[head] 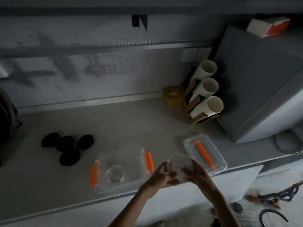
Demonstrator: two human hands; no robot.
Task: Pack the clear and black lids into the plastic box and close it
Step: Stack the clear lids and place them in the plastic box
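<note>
A clear plastic box (105,189) with orange latches stands open near the counter's front edge, with one clear lid (115,174) lying inside. Just right of the box, both hands hold another clear lid (177,162) tilted above the counter edge: my left hand (162,175) grips its left rim, my right hand (195,173) its right rim. The box's own cover (218,158), clear with an orange handle, lies on the counter right of the hands. Several black lids (68,149) sit in a cluster at the left.
A cardboard holder with three stacks of white paper cups (206,95) stands at the back right beside a grey appliance (255,89). A small brown box (172,96) sits against the wall. Tools and a wire basket lie on the floor at lower right.
</note>
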